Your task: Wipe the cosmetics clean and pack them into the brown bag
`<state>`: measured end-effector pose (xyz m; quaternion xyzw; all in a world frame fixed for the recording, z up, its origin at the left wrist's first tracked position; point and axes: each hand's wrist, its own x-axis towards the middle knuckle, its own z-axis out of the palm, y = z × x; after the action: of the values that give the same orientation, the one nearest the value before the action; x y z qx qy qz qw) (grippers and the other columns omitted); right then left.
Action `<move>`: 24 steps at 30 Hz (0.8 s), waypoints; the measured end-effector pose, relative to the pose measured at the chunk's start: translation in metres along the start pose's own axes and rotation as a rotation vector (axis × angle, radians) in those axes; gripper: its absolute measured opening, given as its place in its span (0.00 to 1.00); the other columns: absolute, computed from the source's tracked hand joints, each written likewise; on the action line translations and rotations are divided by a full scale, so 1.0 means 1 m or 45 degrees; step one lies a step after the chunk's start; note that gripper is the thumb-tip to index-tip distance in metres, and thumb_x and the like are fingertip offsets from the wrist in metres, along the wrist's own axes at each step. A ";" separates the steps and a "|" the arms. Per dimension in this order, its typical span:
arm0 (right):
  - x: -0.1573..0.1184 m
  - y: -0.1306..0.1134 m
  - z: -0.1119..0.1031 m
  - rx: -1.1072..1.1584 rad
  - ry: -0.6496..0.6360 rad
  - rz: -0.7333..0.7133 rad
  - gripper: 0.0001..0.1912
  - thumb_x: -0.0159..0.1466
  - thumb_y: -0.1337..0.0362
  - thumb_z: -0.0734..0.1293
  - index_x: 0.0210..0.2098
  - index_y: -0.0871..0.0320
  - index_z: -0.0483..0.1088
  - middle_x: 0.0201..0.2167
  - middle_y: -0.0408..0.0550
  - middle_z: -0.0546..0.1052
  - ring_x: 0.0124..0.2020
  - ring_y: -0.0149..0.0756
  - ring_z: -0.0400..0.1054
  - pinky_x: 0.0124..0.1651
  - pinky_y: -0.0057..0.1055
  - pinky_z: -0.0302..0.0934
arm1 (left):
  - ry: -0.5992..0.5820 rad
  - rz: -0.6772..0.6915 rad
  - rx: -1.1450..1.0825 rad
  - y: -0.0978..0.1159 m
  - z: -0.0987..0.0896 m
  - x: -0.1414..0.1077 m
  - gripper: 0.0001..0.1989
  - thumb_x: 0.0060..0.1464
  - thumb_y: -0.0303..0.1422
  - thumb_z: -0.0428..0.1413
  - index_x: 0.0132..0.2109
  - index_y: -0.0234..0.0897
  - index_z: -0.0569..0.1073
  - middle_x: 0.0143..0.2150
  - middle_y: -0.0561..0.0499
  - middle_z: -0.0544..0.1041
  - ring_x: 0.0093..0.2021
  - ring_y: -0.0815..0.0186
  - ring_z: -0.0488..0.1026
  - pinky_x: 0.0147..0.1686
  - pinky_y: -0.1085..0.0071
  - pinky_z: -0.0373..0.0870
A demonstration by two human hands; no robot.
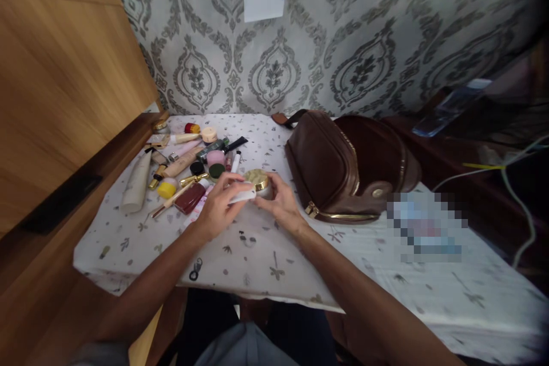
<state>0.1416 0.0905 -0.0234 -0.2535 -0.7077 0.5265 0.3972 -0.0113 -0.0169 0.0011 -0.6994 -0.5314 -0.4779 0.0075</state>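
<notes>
Near the middle of the cloth-covered table, my right hand [283,203] is wrapped round a jar with a gold rim and a patterned greenish lid [256,178]. My left hand [221,206] pinches a small white flat item [242,193] against the jar's left side. Left of my hands lie several cosmetics: a dark red pouch-like item [189,198], a yellow-lidded jar [167,188], a cream tube [137,183] and a pink jar [215,158]. A dark green lid [217,171] sits just behind my left hand.
A brown leather bag [338,166] with open zips stands right of my hands. Further right are a blurred-out patch, cables and a clear bottle [450,108]. A wooden panel [72,57] rises at the left; patterned wallpaper [274,68] backs the table [274,263].
</notes>
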 end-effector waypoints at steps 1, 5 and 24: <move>0.001 -0.002 0.000 0.066 -0.024 0.002 0.31 0.50 0.49 0.77 0.48 0.55 0.67 0.47 0.50 0.78 0.50 0.45 0.72 0.56 0.43 0.65 | 0.032 -0.055 -0.013 -0.001 -0.001 0.001 0.10 0.61 0.29 0.55 0.49 0.40 0.74 0.49 0.45 0.73 0.49 0.60 0.73 0.44 0.66 0.73; -0.002 -0.010 -0.001 0.084 -0.096 -0.088 0.33 0.50 0.48 0.77 0.50 0.54 0.67 0.49 0.50 0.77 0.52 0.45 0.72 0.58 0.43 0.64 | 0.090 -0.272 -0.117 -0.007 -0.007 0.005 0.11 0.59 0.30 0.55 0.50 0.39 0.74 0.47 0.46 0.75 0.48 0.61 0.73 0.45 0.67 0.72; -0.012 -0.002 0.010 -0.771 0.032 -0.064 0.23 0.52 0.60 0.71 0.47 0.57 0.71 0.44 0.55 0.74 0.40 0.47 0.71 0.42 0.42 0.68 | -0.210 0.350 0.004 0.009 -0.001 0.007 0.16 0.66 0.24 0.48 0.52 0.40 0.76 0.50 0.44 0.80 0.51 0.59 0.72 0.51 0.58 0.72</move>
<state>0.1401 0.0755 -0.0265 -0.3493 -0.8334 0.2784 0.3254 -0.0056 -0.0159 0.0108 -0.8023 -0.4303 -0.4125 0.0301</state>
